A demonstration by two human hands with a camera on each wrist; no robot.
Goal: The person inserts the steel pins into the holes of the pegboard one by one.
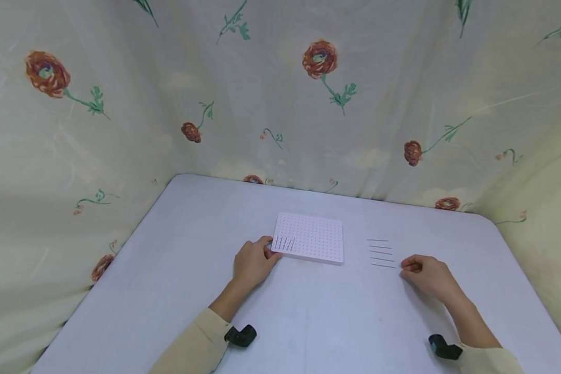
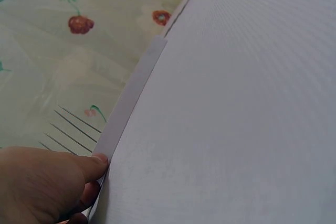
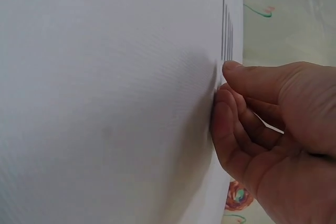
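Note:
A white board dotted with rows of small holes lies on the table. Several thin dark pins stand upright in its left part; they also show above the board's edge in the left wrist view. My left hand grips the board's near left corner, its thumb on the side edge. To the right of the board, several thin dark pins lie in a row, roughly parallel. Just right of the nearest one is my right hand; a gap shows between its thumb and bent fingers, with nothing held.
A white cloth-like surface covers the table. Behind and at both sides hangs a pale flowered curtain. Dark wrist devices sit on the left forearm and the right forearm.

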